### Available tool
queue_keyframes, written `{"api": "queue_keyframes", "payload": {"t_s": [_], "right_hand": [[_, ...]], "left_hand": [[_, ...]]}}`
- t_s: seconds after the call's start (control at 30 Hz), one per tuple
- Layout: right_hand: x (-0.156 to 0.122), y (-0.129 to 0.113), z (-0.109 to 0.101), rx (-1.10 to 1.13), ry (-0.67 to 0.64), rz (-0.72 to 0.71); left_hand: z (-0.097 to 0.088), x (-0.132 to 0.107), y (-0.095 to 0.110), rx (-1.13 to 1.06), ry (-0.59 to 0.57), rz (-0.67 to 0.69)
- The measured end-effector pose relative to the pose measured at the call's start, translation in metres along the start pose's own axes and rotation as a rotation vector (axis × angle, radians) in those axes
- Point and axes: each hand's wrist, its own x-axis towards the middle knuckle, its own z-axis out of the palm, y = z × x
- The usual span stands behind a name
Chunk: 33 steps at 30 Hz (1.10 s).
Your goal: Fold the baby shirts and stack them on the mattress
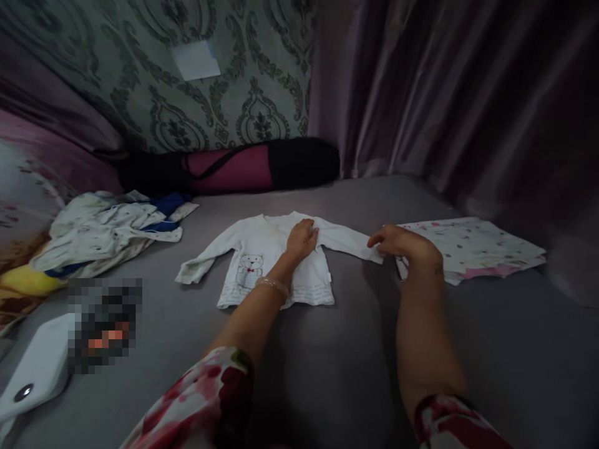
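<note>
A small white long-sleeved shirt (306, 280) lies spread on the grey bed sheet, a bear drawing on its front and both sleeves stretched out sideways. My left hand (302, 240) rests flat on its chest near the right shoulder, fingers extended. At the end of the right sleeve (349, 240), my right hand (393, 241) pinches the cuff between curled fingers; the thumb is mostly hidden. The other sleeve (208, 255) lies untouched, slightly bent at its cuff.
A flat stack of printed clothes (477, 246) lies right, close to my right hand. Crumpled clothes (112, 218) are heaped left. A white device (40, 365) lies front left beside a blurred-out patch. A long black and pink bag (234, 168) lies along the wall; curtains (374, 81) hang right.
</note>
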Motion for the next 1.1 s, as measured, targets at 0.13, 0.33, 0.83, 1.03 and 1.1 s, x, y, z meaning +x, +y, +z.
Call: {"api": "queue_keyframes", "payload": {"t_s": [0.13, 0.33, 0.83, 1.03, 1.1], "right_hand": [[0.014, 0.006, 0.004, -0.01, 0.082, 0.032], [0.032, 0.004, 0.027, -0.056, 0.147, 0.134], [0.034, 0.012, 0.029, 0.027, 0.112, 0.169], [0.037, 0.011, 0.025, 0.285, 0.203, 0.216], [0.039, 0.011, 0.028, 0.219, 0.336, 0.231]], "left_hand": [[0.001, -0.001, 0.0, 0.0, 0.002, 0.001], [-0.007, 0.023, -0.007, 0.045, -0.073, -0.069], [-0.015, 0.081, 0.001, 0.108, -0.352, -0.019], [-0.018, 0.078, -0.001, 0.119, -0.325, -0.076], [-0.014, 0.073, -0.001, 0.134, -0.26, -0.105]]}}
